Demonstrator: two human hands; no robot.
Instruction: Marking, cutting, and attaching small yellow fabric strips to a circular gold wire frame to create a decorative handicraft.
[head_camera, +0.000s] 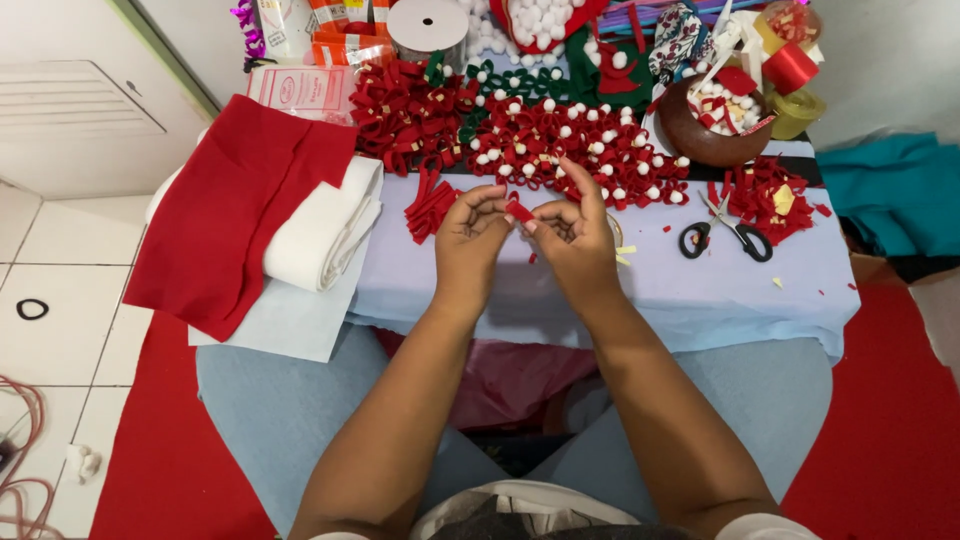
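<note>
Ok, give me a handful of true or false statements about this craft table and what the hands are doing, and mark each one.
1. Both hands pinch a small red felt piece between them. True; the left hand and right hand meet on it.
2. The scissors lie to the left of the hands. False; they lie to the right, on the pale blue cloth.
3. The scissors have black handles. True.
4. The folded red felt sits in the brown bowl. False; it lies at the table's left end, partly over folded white fabric.
5. The right hand holds the scissors. False; nobody touches them.
</note>
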